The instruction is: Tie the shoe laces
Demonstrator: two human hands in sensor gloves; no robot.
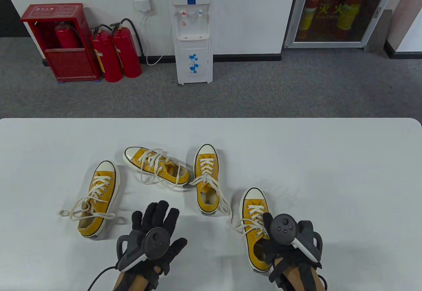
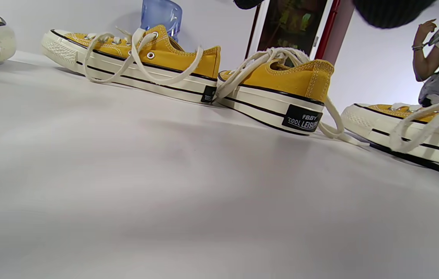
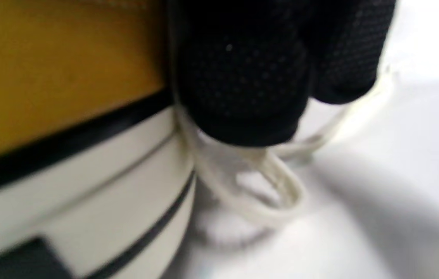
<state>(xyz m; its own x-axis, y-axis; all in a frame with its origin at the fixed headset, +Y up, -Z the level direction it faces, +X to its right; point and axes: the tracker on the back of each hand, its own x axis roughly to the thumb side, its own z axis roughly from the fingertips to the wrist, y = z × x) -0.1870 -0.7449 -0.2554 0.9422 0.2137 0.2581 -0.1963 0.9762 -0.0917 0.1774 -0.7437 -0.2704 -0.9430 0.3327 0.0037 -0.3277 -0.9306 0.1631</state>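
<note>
Tying the nearest yellow shoe (image 1: 254, 228) looks like the step in hand, since the right hand (image 1: 290, 241) sits at that shoe's outer side near the heel, with its gloved fingers (image 3: 242, 77) down against the sole wall and a loop of cream lace (image 3: 266, 186) showing just under the fingertips; the right wrist view is blurred, so I cannot tell whether the fingers pinch that lace or only rest beside it. The left hand (image 1: 155, 235) hovers flat over the bare table (image 1: 329, 159) between this shoe and the far-left shoe (image 1: 99, 198), fingers spread and relaxed, holding nothing. To do this well, I judge the left hand should come across and take the other loose end, which trails off the shoe's inner side toward the upright middle shoe (image 1: 207, 179), taking care not to snag that neighbour's own long lace lying close by. Both ends want pulling up and toward the person to snug the eyelets before crossing, with the shoe kept planted so it does not skid on the smooth top. The fourth shoe (image 1: 156, 167), turned crosswise further back, also has slack, untied laces, so much of the task seems left
</note>
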